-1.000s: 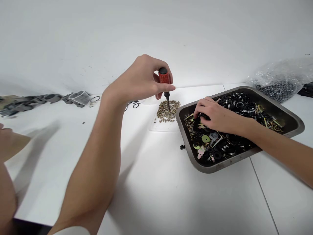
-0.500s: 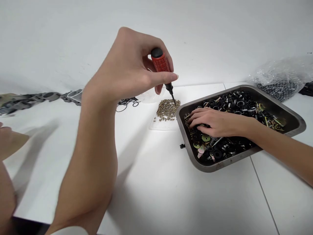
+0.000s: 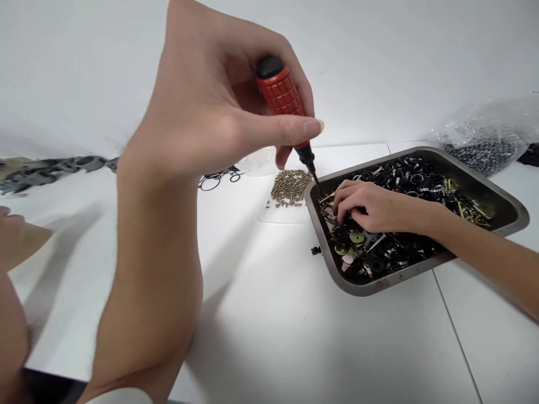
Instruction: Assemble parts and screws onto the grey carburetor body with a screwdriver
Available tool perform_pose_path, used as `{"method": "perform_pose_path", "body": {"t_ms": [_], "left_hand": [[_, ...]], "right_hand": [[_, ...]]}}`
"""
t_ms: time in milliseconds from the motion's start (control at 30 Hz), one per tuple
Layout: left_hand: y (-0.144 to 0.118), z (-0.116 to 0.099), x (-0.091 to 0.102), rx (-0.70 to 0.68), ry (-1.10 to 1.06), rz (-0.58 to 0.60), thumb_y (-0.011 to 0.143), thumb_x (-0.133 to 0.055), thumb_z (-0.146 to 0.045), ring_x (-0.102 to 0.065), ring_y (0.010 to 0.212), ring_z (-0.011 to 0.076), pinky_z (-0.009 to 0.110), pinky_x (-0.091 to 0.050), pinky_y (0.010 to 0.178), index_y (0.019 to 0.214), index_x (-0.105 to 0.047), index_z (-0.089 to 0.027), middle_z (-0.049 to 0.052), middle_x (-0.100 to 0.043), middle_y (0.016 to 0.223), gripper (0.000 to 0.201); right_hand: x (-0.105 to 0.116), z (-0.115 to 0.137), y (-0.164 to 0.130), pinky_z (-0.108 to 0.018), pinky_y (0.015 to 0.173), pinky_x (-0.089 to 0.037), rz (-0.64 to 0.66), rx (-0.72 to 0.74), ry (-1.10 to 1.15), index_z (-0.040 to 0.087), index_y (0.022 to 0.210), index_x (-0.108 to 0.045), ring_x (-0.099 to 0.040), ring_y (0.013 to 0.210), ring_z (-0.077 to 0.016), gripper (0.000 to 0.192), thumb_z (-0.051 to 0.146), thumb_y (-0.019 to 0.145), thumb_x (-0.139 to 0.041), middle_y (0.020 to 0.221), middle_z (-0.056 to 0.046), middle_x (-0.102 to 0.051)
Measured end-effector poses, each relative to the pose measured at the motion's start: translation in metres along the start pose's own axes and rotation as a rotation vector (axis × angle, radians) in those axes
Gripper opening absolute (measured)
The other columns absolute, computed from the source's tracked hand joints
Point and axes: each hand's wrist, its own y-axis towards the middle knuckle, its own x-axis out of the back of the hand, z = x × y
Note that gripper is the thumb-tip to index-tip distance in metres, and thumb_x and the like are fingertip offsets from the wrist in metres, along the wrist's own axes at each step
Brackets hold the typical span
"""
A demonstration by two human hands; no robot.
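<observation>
Left hand [image 3: 219,112] raised and clenched around a red-handled screwdriver [image 3: 286,109], tip hanging just over the near-left rim of the metal tray [image 3: 421,272], right of the brass screw pile [image 3: 290,186]. Right hand [image 3: 370,205] curled, fingers buried in the tray's black parts; grasping anything, cannot tell. Seemingly mid-picking: needs one part pinched free.

My left hand [image 3: 219,112] holds the screwdriver [image 3: 286,106] above the table [image 3: 269,314]. The screw pile [image 3: 290,187] lies behind-left of the tray [image 3: 370,286]. My right hand [image 3: 370,205] rests among parts in the tray. The bag [image 3: 484,137] lies behind the tray.
</observation>
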Motion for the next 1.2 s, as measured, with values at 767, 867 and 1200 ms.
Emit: {"method": "perform_pose_path", "body": {"t_ms": [767, 867, 1200], "left_hand": [[0.002, -0.005, -0.027, -0.006, -0.212, 0.371, 0.079, -0.075, -0.002, -0.057, 0.046, 0.0065, 0.02, -0.047, 0.04, 0.068, -0.061, -0.017, -0.006, -0.057, 0.057, 0.024], [0.002, -0.005, -0.03, 0.021, -0.23, 0.412, 0.078, -0.076, -0.001, -0.057, 0.048, 0.0063, 0.02, -0.047, 0.041, 0.068, -0.061, -0.017, -0.005, -0.057, 0.058, 0.024], [0.001, -0.009, -0.025, 0.019, -0.336, 0.493, 0.081, -0.074, -0.005, -0.06, 0.045, 0.0105, 0.023, -0.048, 0.038, 0.066, -0.059, -0.019, -0.004, -0.062, 0.055, 0.025]], "right_hand": [[0.015, 0.022, 0.002, -0.045, 0.09, -0.056, 0.153, -0.151, 0.167, 0.028, 0.047, -0.068, -0.068, 0.096, -0.0268, 0.031, 0.013, 0.064, -0.048, 0.069, -0.005, -0.071], [0.015, 0.026, 0.003, -0.044, 0.086, -0.058, 0.137, -0.16, 0.197, 0.03, 0.046, -0.066, -0.07, 0.09, -0.0264, 0.031, 0.014, 0.066, -0.048, 0.061, -0.004, -0.069], [0.016, 0.026, 0.002, -0.04, 0.076, -0.057, 0.166, -0.235, 0.223, 0.024, 0.051, -0.063, -0.065, 0.068, -0.02, 0.03, 0.008, 0.071, -0.048, 0.063, -0.003, -0.069]]}}
